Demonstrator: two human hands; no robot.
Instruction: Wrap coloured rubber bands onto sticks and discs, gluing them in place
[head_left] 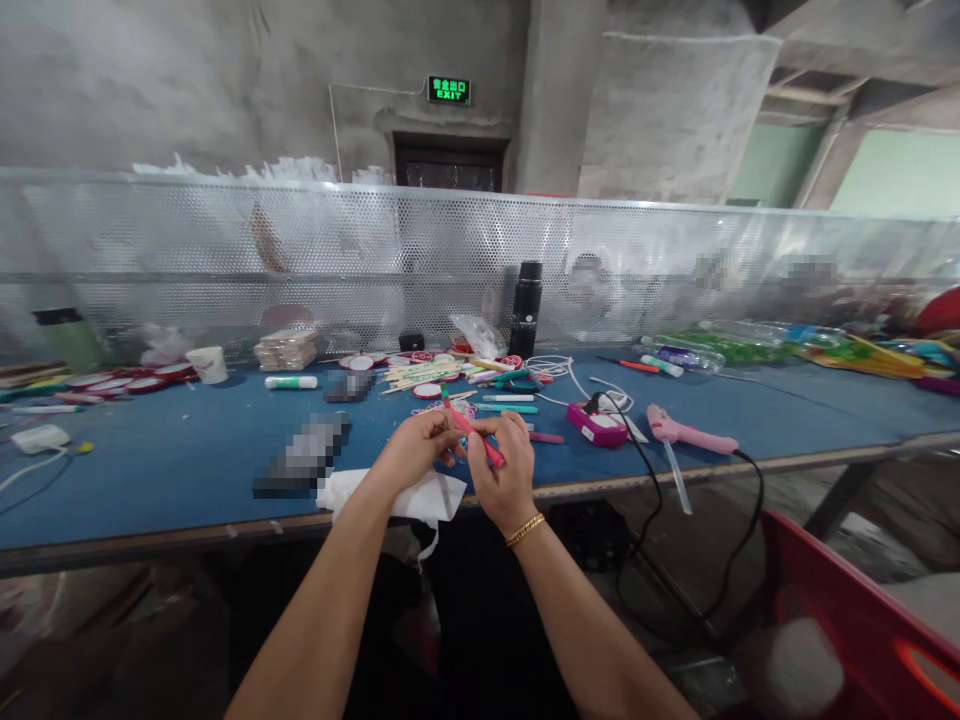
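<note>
1. The left hand [417,447] and right hand [504,465] both pinch a red pen [472,432] above the blue table's [187,450] near edge.
2. Their fingers cover its middle (tip details too small to read).
3. A pink glue gun [686,430] lies well right; blurred patches hide things at left.

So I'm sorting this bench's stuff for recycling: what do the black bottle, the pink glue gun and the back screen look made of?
The black bottle looks like matte-coated metal, going by its dull, even sheen, though it could be plastic. The pink glue gun looks like smooth moulded plastic with a soft gloss. The back screen looks like perforated sheet metal, silvery with regular small holes.
</note>
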